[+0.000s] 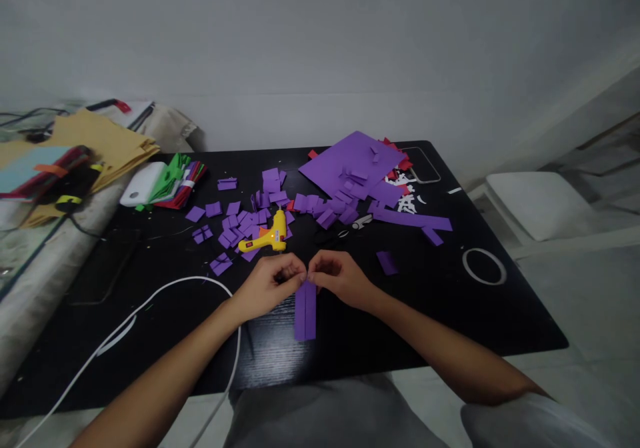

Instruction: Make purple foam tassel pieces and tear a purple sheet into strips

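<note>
A long purple strip [305, 311], creased or split down its middle, hangs from my two hands over the front part of the black table. The thumb and fingers of my left hand [275, 281] pinch its top left corner. Close beside it, my right hand [343, 276] pinches the top right corner. Just behind my left hand lies a yellow glue gun [270, 235] with a small orange light on its body. Many small folded purple pieces [250, 221] are scattered around and beyond it. Whether the strip's lower end rests on the table is unclear.
A large purple sheet [345, 161] lies at the back beside white scraps [407, 198]. Scissors [361, 222] sit right of centre, with a purple strip [415, 219] farther right. A white cable [165, 291] loops across the left. Coloured bundles [177, 181] and a tape ring [484, 266] flank the table.
</note>
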`<state>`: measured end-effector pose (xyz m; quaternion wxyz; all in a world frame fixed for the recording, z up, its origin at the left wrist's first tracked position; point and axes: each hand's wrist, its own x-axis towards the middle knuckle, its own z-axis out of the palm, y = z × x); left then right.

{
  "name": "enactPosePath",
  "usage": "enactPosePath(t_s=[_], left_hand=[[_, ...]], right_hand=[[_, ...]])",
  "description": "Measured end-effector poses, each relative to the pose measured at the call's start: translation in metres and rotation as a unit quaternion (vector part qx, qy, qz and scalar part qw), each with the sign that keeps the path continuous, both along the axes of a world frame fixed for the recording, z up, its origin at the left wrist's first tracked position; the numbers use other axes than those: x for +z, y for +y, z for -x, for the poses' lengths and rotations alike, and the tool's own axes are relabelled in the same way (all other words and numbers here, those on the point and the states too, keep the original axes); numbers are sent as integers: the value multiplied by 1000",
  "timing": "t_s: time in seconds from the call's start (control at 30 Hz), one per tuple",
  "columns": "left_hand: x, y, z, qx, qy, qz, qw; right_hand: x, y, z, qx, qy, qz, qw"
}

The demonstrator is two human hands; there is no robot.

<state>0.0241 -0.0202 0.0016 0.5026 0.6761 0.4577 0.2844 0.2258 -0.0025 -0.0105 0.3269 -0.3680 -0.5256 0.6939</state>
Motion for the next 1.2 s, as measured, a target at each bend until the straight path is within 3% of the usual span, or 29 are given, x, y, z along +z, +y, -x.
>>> enactPosePath(t_s=[0.3, 0.57, 0.8, 0.97, 1.2], left_hand=[[3, 2, -3, 46, -32, 26, 998], [-6, 11, -1, 51, -62, 55, 995], [10, 13, 2, 47, -62, 36, 996], [16, 22, -1, 82, -58, 1, 995], [-1, 32, -6, 131, -75, -16, 988]], right_hand=[[2, 13, -6, 26, 9, 20, 999], [-6, 22, -7, 43, 12, 31, 999], [15, 21, -5, 36, 1, -4, 999], [21, 22, 0, -29, -1, -41, 999], [-4, 23, 15, -143, 27, -5, 989]])
